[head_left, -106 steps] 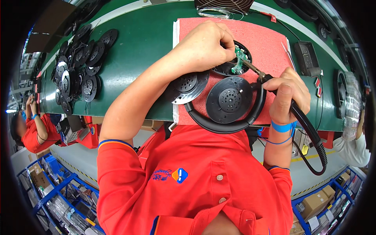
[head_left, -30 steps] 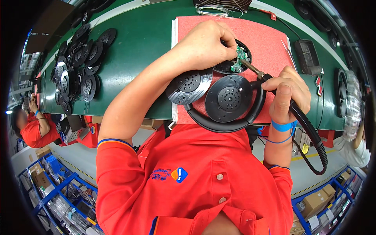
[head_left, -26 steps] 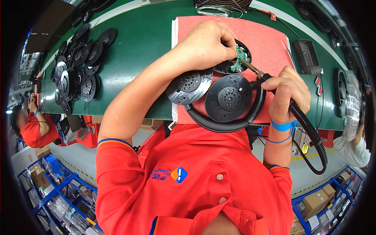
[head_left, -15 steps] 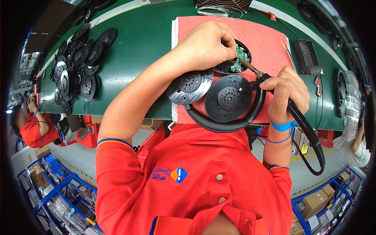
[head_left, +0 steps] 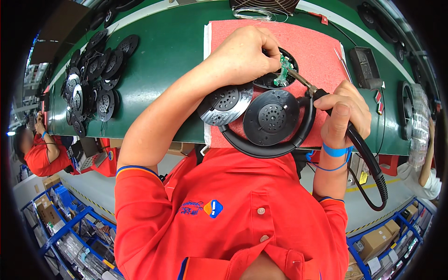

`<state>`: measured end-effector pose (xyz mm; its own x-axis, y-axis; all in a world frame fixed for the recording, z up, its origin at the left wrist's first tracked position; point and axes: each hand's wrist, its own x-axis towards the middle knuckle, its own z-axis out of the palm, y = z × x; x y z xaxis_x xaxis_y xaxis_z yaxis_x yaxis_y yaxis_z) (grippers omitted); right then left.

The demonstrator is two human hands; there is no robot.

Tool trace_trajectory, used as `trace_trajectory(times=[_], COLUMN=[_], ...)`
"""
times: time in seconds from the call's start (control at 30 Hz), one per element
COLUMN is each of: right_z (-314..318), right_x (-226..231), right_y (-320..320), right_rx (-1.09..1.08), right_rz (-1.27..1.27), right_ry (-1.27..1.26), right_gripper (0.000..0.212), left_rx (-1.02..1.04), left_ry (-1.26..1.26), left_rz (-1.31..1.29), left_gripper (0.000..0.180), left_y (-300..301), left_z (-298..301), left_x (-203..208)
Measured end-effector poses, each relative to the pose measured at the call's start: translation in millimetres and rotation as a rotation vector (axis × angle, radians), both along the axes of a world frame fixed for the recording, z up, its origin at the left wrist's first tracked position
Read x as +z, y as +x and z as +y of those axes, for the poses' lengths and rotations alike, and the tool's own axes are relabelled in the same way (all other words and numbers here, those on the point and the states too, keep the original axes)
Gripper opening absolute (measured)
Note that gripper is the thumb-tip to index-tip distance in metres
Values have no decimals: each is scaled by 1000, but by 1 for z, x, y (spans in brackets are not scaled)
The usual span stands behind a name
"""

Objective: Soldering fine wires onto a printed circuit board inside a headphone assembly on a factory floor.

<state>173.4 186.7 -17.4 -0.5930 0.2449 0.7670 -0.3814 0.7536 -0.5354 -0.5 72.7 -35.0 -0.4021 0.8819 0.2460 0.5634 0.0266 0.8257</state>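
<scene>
My right hand (head_left: 347,112) is wrapped round the black handle of a soldering iron (head_left: 322,96). Its metal tip reaches the edge of a green circuit board (head_left: 283,74), which sits in an open black ear cup (head_left: 293,57). Over the cup's left side, my left hand (head_left: 247,53) has its fingertips pinched together at the board; whatever they grip is hidden. Nearer to me lie two round black speaker plates, one with a shiny rim (head_left: 226,105) and one matte (head_left: 271,117). A curved black headband (head_left: 261,150) runs beneath them.
All this rests on a pink foam mat (head_left: 322,37) on the green bench (head_left: 163,56). A heap of black speaker plates (head_left: 98,70) lies left. At the right are tweezers (head_left: 344,63) and a dark tray (head_left: 365,67); a coil of wire (head_left: 255,14) and a fan grille stand behind.
The soldering iron and my right hand have shifted very slightly to the right. My left hand has stayed almost in place at the board.
</scene>
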Motion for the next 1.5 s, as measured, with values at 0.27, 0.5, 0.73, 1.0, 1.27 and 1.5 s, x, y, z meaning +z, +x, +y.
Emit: trace_trajectory(times=[0.27,0.5,0.73,1.0,1.27,1.5], right_z=[4,8,15,15,3,5], right_x=[-1,-2,-1,-1,1,1], right_y=[2,5,8,8,3,0], right_rx=[-2,-14,28,84,49,89], right_rz=[17,49,82,47,-15,-21], right_ry=[-5,-30,-33,-59,-46,10], right_gripper=[45,42,26,25,42,38], left_rx=[-38,-92,-215,-182,-115,-116], left_ry=[-35,-6,44,6,-60,-31], left_rz=[48,249,300,181,83,135], left_gripper=[10,7,7,8,11,11], left_y=[0,4,2,-3,0,0], left_z=[0,1,1,-4,-5,-5], left_x=[3,7,8,7,8,8])
